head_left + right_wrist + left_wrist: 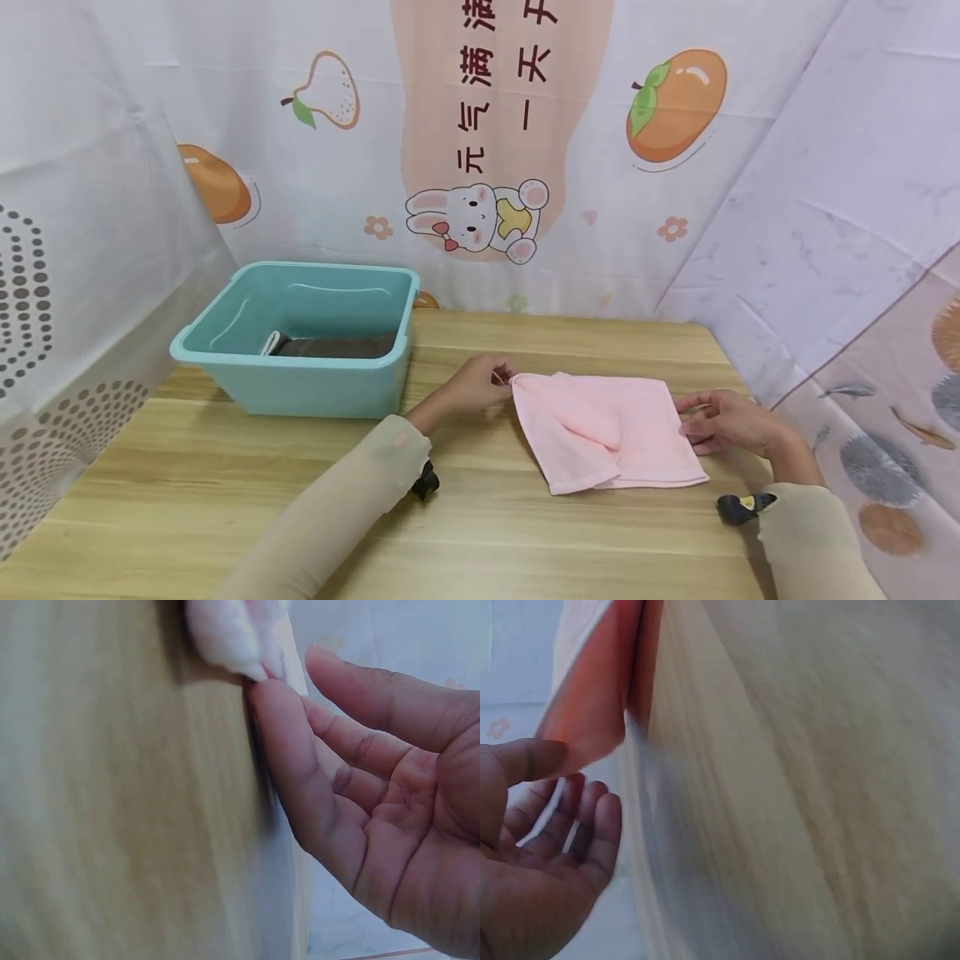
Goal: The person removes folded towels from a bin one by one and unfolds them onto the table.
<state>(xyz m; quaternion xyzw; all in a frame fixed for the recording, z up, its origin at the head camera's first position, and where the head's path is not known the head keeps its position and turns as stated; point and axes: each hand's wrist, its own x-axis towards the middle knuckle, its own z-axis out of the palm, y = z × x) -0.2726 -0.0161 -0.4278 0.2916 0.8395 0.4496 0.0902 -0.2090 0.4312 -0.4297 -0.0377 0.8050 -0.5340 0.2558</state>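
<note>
A pink towel point(645, 417) lies on the table, partly folded, with a loose flap bunched over its left half. My left hand point(474, 385) pinches the towel's far left corner between thumb and finger, lifting it a little; the left wrist view shows that raised corner of the towel point(592, 712) above the loosely bent other fingers. At the towel's right edge is my right hand point(723, 423), its fingertips touching the cloth. In the right wrist view the thumb stands apart from the fingers, and one fingertip meets the towel's edge point(232, 637).
A teal plastic bin point(315, 387) stands at the back left of the wooden table point(480, 533). Inside it lies a dark brown cloth point(337, 346) with a white edge showing. Patterned curtains point(600, 208) hang behind and on both sides.
</note>
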